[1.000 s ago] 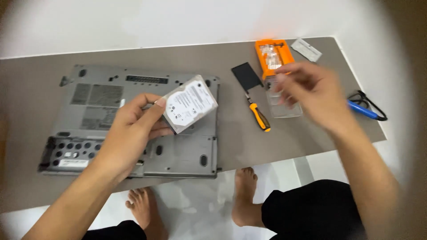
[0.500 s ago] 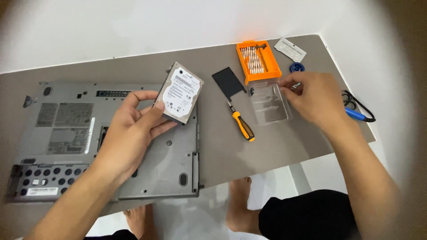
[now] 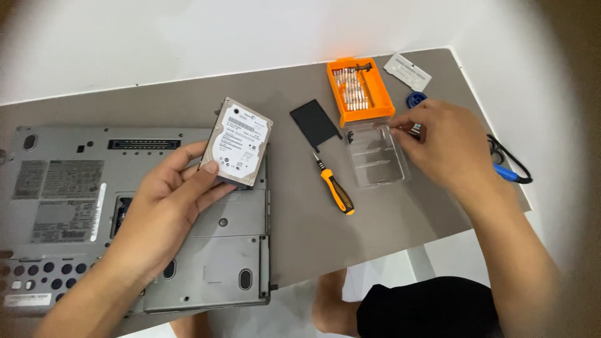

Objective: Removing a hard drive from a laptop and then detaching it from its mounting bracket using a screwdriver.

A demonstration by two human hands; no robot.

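Overhead view of a grey desk (image 3: 294, 244). The left hand (image 3: 166, 209) grasps a hard drive (image 3: 236, 143), label side up, thumb on its near edge and fingers beneath, holding it tilted above an upturned grey laptop (image 3: 75, 206) that lies at the left of the desk. The right hand (image 3: 444, 144) rests at the right edge of a clear plastic lid (image 3: 375, 153), fingers curled around something small at the fingertips; whether it grips anything cannot be told. The lid adjoins an orange bit case (image 3: 360, 91) lying just beyond it. Between laptop and lid lie a black rectangular cover (image 3: 315, 124) and, nearer, an orange-and-black screwdriver (image 3: 335, 188). At the far right sit a white packet (image 3: 407, 71), a small blue round object (image 3: 416, 99) and a blue-handled tool (image 3: 508, 168).
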